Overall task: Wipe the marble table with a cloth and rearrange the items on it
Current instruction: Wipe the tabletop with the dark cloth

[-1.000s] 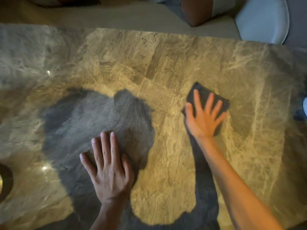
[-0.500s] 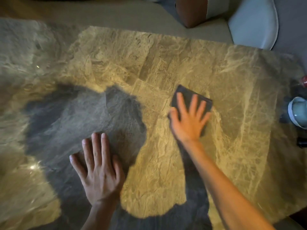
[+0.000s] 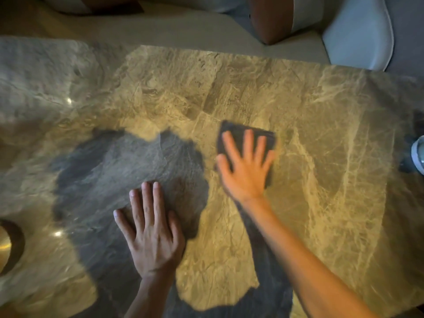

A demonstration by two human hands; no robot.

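The marble table [image 3: 321, 125] fills most of the view, brown with pale veins. A dark grey cloth [image 3: 234, 133] lies flat near its middle. My right hand [image 3: 246, 171] presses down on the cloth with fingers spread; it is blurred. My left hand [image 3: 152, 235] rests flat on the marble to the lower left, palm down, fingers together, holding nothing. My head's shadow darkens the marble around the left hand.
A pale blue cup [image 3: 418, 154] shows at the right edge of the table. A round brass-coloured object [image 3: 6, 246] sits at the left edge. Beyond the far edge are a beige sofa seat [image 3: 183, 28] and a white cushion [image 3: 358, 33].
My right hand has slid the cloth leftward across the marble, closer to the left hand. The left hand has stayed planted.
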